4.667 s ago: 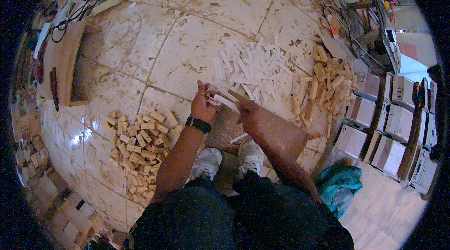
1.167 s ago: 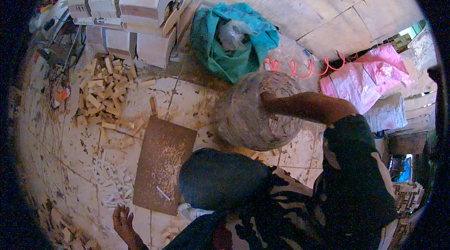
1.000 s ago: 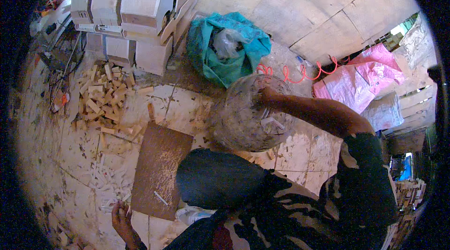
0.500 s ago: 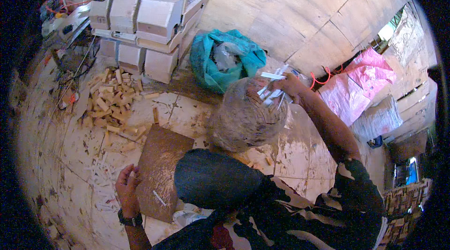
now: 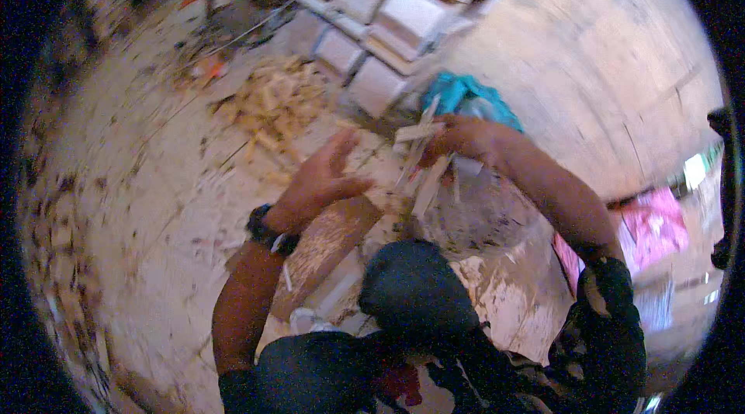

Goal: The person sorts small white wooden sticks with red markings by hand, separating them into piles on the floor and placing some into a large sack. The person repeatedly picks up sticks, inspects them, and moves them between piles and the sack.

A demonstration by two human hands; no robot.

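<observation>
My right hand is closed around several thin, pale strips that stick out past its fingers. Beneath that arm lies a rounded, worn grey-brown block, perhaps a wooden stump. My left hand is raised with thumb and fingers apart, holding nothing, close to the strips without visibly touching them. A dark watch circles its wrist. Below this hand a brown board rests across my lap area, partly covered by the forearm, with a small white stick on it. Motion blurs the picture.
A heap of small wooden blocks lies on the floor ahead. Behind it stand stacked pale box-like wooden pieces. A teal sack sits beyond my right hand. Pink sheeting lies at the right by the wooden wall.
My right hand has brought the strips leftward from above the rounded block. My left hand has risen from the board's left side toward them. The view has turned left.
</observation>
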